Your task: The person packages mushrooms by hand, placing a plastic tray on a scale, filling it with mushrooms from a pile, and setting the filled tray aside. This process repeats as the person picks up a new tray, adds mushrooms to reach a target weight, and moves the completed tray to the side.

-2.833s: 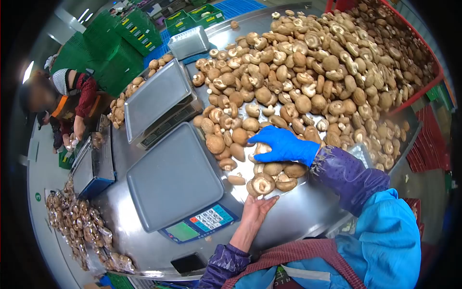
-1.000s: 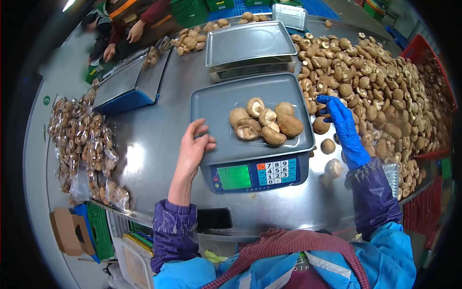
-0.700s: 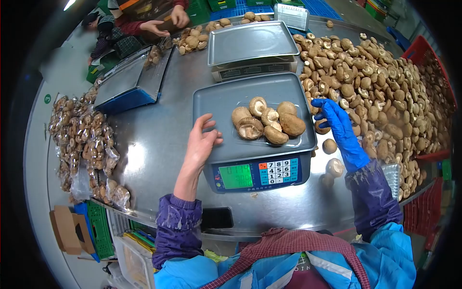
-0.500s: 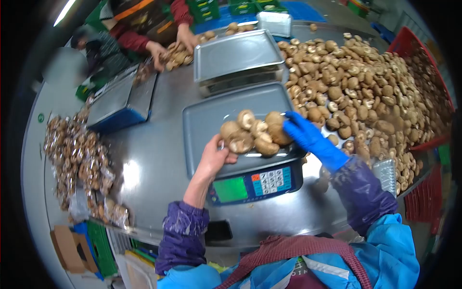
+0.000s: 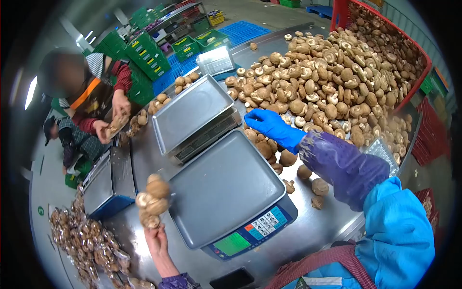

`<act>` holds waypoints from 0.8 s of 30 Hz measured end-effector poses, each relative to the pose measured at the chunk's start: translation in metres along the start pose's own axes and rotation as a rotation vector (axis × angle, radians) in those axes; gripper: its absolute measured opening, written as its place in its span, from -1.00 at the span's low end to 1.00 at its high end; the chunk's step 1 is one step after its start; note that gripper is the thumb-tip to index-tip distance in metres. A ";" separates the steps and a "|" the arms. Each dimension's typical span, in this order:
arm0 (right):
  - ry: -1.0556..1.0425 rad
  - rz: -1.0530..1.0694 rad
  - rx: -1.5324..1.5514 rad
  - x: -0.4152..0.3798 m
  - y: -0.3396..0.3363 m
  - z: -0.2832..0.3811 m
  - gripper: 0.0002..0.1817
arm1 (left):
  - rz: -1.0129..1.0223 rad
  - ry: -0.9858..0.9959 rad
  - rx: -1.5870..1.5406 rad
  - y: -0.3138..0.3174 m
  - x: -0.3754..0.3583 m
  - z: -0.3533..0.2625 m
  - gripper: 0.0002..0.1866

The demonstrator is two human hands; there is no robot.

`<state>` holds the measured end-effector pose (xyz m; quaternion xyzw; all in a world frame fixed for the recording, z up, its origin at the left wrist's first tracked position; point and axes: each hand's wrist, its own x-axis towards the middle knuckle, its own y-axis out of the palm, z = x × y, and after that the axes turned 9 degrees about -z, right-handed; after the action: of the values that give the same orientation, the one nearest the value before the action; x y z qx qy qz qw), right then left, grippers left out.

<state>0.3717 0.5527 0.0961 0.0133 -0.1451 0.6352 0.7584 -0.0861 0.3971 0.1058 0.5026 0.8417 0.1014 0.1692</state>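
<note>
My bare left hand (image 5: 158, 243) grips the near end of a clear tray of shiitake mushrooms (image 5: 156, 206), held up at the left of the scale. The tray itself barely shows under the brown caps. In front of me, the bare grey pan of the digital scale (image 5: 224, 188) carries nothing. My right hand (image 5: 272, 126), in a blue glove, is beyond the pan's right corner, above the near edge of the shiitake heap (image 5: 332, 72). Its fingers are curled together, and whatever may be in them is hidden.
A second scale (image 5: 192, 115) stands behind mine, another machine (image 5: 113, 176) to the left. Wrapped mushroom packs (image 5: 86, 241) pile at the left edge. Across the table a co-worker's hands (image 5: 110, 127) hold mushrooms. A red crate (image 5: 421, 53) lies tipped behind the heap.
The tray of mushrooms has left the scale pan and moved left in my left hand. My right hand has let go of it and moved to the heap. The view has turned.
</note>
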 end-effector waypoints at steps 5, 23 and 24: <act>-0.239 0.228 -0.597 0.025 0.016 -0.031 -0.73 | -0.176 0.052 -0.061 -0.090 0.026 0.004 -0.32; -0.428 0.645 -1.220 0.015 -0.007 -0.073 -0.66 | -0.624 -0.214 -0.139 -0.139 0.032 0.072 -0.48; -0.497 0.632 -1.226 0.009 -0.025 -0.076 -0.67 | -0.626 -0.217 -0.136 -0.165 0.038 0.080 -0.48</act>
<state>0.4123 0.5718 0.0295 -0.3123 -0.6390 0.6066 0.3551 -0.2053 0.3527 -0.0313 0.2153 0.9235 0.0461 0.3140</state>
